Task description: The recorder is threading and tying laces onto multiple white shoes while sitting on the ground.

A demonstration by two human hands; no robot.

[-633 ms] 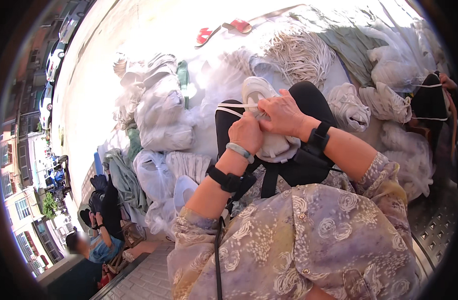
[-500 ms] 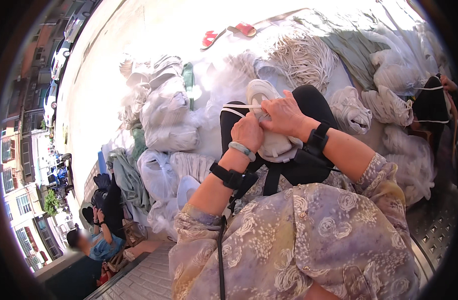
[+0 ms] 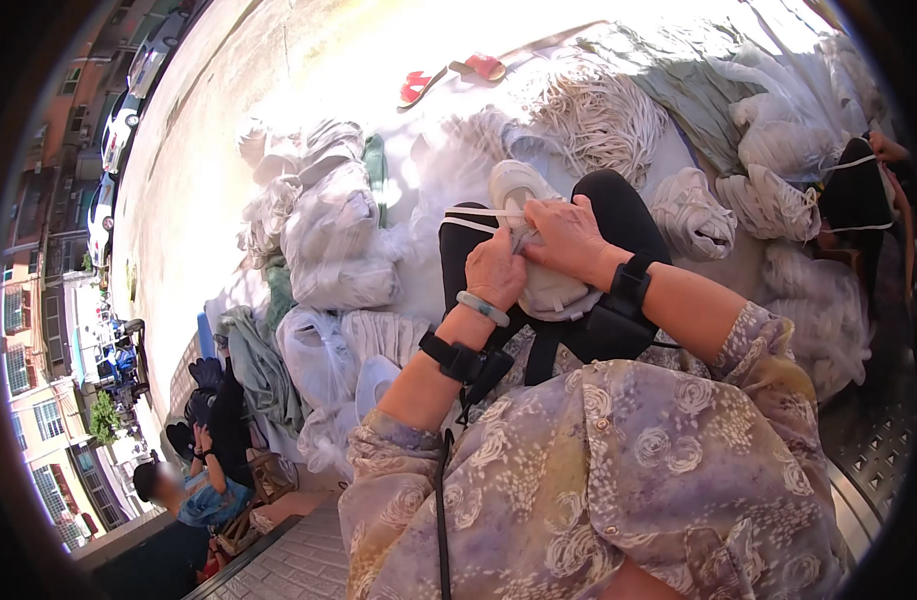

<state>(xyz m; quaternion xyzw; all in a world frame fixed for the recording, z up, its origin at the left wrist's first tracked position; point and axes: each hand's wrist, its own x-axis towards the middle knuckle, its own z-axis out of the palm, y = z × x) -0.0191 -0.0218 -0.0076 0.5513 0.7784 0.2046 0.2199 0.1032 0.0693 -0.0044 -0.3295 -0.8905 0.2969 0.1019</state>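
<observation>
A white shoe is being held on the lap at the centre of the frame, sole down against the dark trouser leg. The left hand is being pressed to the shoe's near side, its grip closed around the upper. The right hand is being laid over the top, its fingers pinched on a flat white lace that is being drawn out taut toward the left.

In judgement, the lacing is best done with the shoe kept steady by the left hand while the lace is being pulled flat, without a twist, and evenly on both sides.

Clear plastic bags are being kept at the left of centre, stuffed with white material whose kind cannot be told. Loose white laces are lying heaped at the upper middle, and a pair of red sandals is lying above them.
</observation>
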